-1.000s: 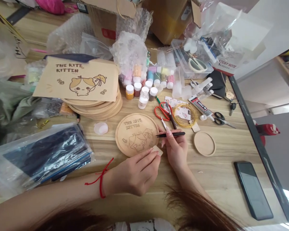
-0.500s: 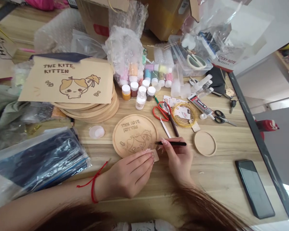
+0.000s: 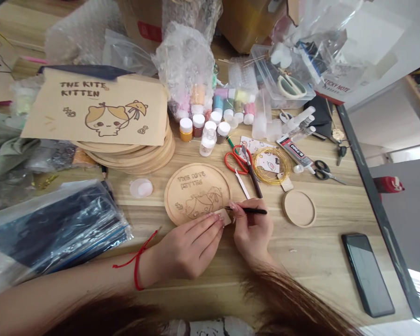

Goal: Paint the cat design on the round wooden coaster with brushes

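Observation:
My left hand (image 3: 192,245) is closed on a small pale square card (image 3: 225,217), held at the near edge of a round wooden plate (image 3: 171,198). Outlined on the plate are a kitten, a kite and the words "THE KITE KITTEN". My right hand (image 3: 254,228) pinches black tweezers (image 3: 255,211), whose tips point left just above the card. Whether the tips touch the card or hold anything, I cannot make out. The lower part of the plate's drawing is hidden behind my left hand. A coloured version of the drawing is on a brown paper sheet (image 3: 126,93).
Stacked wooden plates (image 3: 154,161) support the sheet. Paint jars (image 3: 186,129), red-handled scissors (image 3: 236,160), a gold wire coil (image 3: 271,165) and a glue tube (image 3: 294,151) lie beyond the plate. At right are a small round tray (image 3: 299,208) and a phone (image 3: 368,274).
My right hand has shifted slightly left with the tweezers, bringing it closer to the card. My left hand keeps its hold. The whole view has shifted slightly.

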Demonstrator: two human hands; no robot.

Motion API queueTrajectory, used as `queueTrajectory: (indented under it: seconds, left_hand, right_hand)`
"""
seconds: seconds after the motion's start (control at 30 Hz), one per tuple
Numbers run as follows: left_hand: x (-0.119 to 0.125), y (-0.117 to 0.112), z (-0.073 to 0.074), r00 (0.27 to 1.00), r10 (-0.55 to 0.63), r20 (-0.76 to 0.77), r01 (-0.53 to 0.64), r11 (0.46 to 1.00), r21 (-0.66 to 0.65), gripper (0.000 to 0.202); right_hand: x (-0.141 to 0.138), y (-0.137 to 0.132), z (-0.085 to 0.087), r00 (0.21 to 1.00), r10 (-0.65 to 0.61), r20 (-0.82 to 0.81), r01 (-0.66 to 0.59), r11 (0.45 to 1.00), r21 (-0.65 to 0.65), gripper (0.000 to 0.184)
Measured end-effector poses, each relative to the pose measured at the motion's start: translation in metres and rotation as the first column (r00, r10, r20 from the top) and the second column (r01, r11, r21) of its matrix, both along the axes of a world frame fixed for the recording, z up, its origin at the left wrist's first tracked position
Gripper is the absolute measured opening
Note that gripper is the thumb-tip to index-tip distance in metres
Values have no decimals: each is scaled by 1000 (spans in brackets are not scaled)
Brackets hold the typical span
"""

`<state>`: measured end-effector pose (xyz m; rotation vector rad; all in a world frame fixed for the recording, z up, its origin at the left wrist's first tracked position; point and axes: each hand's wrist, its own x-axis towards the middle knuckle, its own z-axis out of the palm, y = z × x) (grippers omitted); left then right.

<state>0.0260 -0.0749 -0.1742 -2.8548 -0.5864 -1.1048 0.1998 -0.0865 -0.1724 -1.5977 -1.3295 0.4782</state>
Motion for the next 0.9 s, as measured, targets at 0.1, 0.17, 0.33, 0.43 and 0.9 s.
queueTrajectory:
  seconds: [0.1, 0.17, 0.33, 0.43, 0.9]
  left_hand:
    - [0, -1, -1, 1000, 10, -3, -10, 1000, -8, 29]
    - [0, -1, 1, 1000, 19, -5, -19, 1000, -13, 29]
    - [0, 1, 5, 1000, 18, -7, -18, 1000, -20, 29]
    - [0, 2, 7, 1000, 23, 1, -23, 999, -32, 28]
    - [2, 1, 0, 999, 26, 26, -25, 999, -47, 27]
  right_hand:
    - [0, 0, -2, 1000, -1, -5, 1, 1000, -7, 8]
    - [0, 1, -2, 1000, -5, -5, 5, 1000, -8, 8]
    - [0, 2, 0, 1000, 0, -1, 0, 1000, -7, 7]
    - [-1, 2, 0, 1000, -5, 19, 5, 1000, -15, 7]
    - [0, 3, 1, 997, 17, 77, -15, 1000, -24, 8]
